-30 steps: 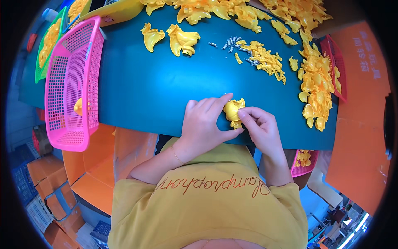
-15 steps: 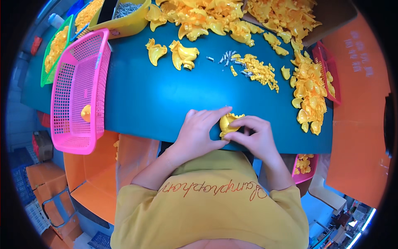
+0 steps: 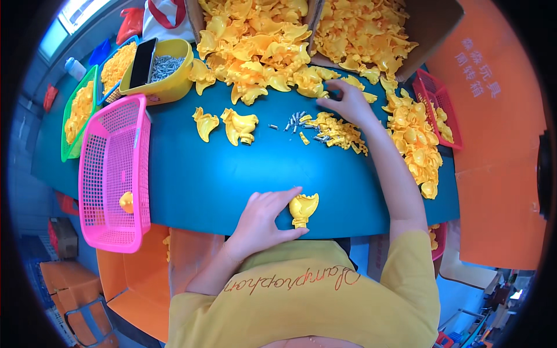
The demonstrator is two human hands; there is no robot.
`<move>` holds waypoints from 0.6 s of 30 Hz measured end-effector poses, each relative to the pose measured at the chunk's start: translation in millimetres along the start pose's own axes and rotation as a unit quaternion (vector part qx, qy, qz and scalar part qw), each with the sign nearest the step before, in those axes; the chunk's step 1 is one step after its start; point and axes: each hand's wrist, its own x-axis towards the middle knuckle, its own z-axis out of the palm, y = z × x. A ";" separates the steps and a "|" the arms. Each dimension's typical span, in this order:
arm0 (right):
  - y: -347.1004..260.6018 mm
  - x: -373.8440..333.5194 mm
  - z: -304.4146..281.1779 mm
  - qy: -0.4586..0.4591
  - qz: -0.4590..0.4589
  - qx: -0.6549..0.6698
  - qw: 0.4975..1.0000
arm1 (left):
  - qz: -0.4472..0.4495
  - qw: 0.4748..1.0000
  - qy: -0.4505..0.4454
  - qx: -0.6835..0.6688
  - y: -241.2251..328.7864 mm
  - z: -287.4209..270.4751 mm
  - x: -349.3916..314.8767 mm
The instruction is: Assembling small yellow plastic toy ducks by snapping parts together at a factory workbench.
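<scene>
Near the front edge of the table, my left hand [image 3: 264,219] holds a yellow plastic shell piece [image 3: 303,209] between thumb and index finger. The piece is hollow and curved, with a toothed upper edge and a narrow neck toward me. My right hand [image 3: 351,103] is stretched out to the far side, thumb and index finger apart, beside a yellow shell piece [image 3: 310,82] at the edge of a large heap [image 3: 255,49]. Whether the fingertips touch that piece I cannot tell. Two more yellow pieces, one slim [image 3: 205,124] and one wider [image 3: 239,126], lie left of centre.
Small yellow parts [image 3: 342,132] and silver metal pins [image 3: 296,120] lie under my right forearm. Yellow rounded shells [image 3: 419,145] are heaped at right, by a red basket [image 3: 426,93]. On the left stand a pink basket [image 3: 140,168] and a yellow tub [image 3: 174,87] of metal pieces.
My right hand has let go of the yellow piece and moved far forward to the heap. My left hand keeps the piece, which is now turned more upright. The view has tipped toward the far side.
</scene>
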 end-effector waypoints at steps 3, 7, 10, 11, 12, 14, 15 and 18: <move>3.4 6.1 7.3 -0.005 0.012 0.013 1.000 | 0.002 1.000 -0.002 0.008 1.7 0.3 2.7; -16.6 -17.1 -18.8 0.000 0.022 0.051 0.998 | -0.032 0.999 -0.040 0.007 5.0 -5.9 2.1; -34.8 -48.9 -36.3 0.024 0.011 0.041 0.999 | -0.033 0.998 -0.043 0.013 4.0 -5.3 2.6; -41.6 -60.0 -37.3 0.026 -0.014 0.069 0.997 | -0.015 1.000 -0.015 0.013 1.3 -3.9 1.9; -46.9 -71.7 -37.8 0.030 -0.038 0.096 0.994 | 0.006 1.000 0.012 0.012 0.3 -1.5 1.8; -57.2 -85.1 -24.0 0.044 -0.091 0.125 0.987 | 0.008 1.000 0.017 0.012 -0.8 0.4 1.0; -63.8 -89.8 -13.2 0.040 -0.140 0.121 0.982 | 0.012 1.000 0.023 0.013 -1.4 0.8 1.4; -88.6 -99.3 23.8 0.010 -0.326 0.039 0.944 | 0.010 1.000 0.019 0.010 0.9 1.0 4.4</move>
